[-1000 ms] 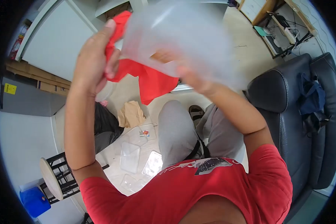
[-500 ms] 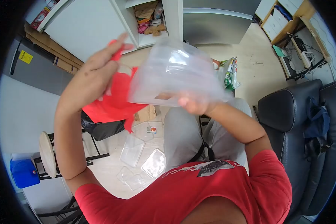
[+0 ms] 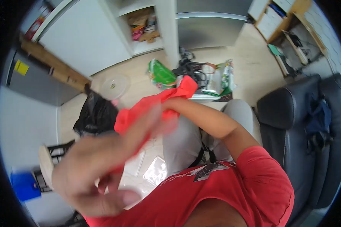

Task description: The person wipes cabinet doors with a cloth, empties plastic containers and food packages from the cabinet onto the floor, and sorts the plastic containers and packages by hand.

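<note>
My left hand [image 3: 96,172] is large and blurred, close to the camera at the lower left. Its index finger and thumb stand apart, while the other fingers curl on a strip of red cloth [image 3: 140,108]. The cloth runs from there up and right, across my right wrist. My right hand [image 3: 165,123] is at the cloth in the middle of the view, partly behind my left fingers and smeared by motion, so its grip is unclear. Below the hands, clear plastic pieces [image 3: 155,171] lie on the floor, partly hidden by my left hand.
A black bag [image 3: 96,115] and a round clear lid [image 3: 114,87] are on the floor at the left. Ahead lie a green packet [image 3: 161,73], dark straps [image 3: 187,68] and a shiny bag [image 3: 219,79]. A black sofa [image 3: 278,100] stands at the right.
The clear container has left my right hand and is out of sight. My left hand has come down and nearer the camera. The red cloth has moved right, across my right wrist.
</note>
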